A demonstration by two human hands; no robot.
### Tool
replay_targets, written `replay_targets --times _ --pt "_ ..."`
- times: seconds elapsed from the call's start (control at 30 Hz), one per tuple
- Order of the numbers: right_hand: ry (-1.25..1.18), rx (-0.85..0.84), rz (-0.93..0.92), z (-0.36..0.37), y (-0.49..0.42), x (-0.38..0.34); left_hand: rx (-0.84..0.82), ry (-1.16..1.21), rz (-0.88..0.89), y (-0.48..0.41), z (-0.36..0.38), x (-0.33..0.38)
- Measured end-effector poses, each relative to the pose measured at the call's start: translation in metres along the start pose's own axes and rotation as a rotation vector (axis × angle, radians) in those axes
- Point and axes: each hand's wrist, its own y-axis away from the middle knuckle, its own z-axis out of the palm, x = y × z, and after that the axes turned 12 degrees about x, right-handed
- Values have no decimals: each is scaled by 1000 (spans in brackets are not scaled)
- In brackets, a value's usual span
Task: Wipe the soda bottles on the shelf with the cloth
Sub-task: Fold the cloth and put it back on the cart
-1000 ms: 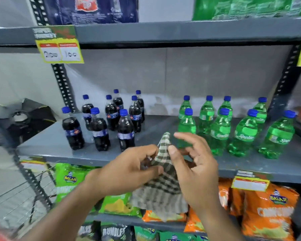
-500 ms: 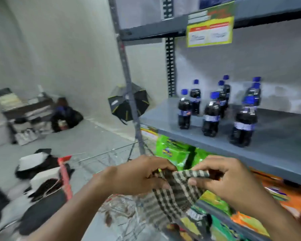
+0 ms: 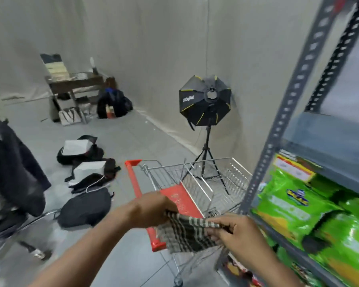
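Observation:
Both hands hold a checked grey-and-white cloth (image 3: 184, 233) stretched between them, low in the view. My left hand (image 3: 151, 210) grips its left edge and my right hand (image 3: 234, 230) pinches its right edge. The cloth hangs over the red handle of a shopping cart (image 3: 197, 183). The grey metal shelf (image 3: 327, 146) runs along the right edge. The soda bottles are out of view, apart from a dark sliver at the far right edge.
Green snack bags (image 3: 311, 212) fill the lower shelf at right. A black softbox on a tripod (image 3: 205, 102) stands behind the cart by the wall. Black bags (image 3: 85, 206) lie on the floor at left, a small table (image 3: 75, 83) stands in the corner.
The view has swung left, away from the bottles toward the cart and the room. Both hands kept hold of the cloth and now stretch it wider apart.

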Motion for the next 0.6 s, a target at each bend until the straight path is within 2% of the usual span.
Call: replay_targets --times 0.17,0.37,0.47,0.6 --pt "98 85 22 84 -57 -12 66 -143 -98 -22 16 -98" --pt "295 187 -118 150 -98 -29 313 -225 -45 -45 37 -177" --pt "410 115 -193 186 -104 -23 331 -234 -75 -37 53 -206" --pt "548 -93 -325 236 -96 -6 259 -238 -134 -10 92 -237"
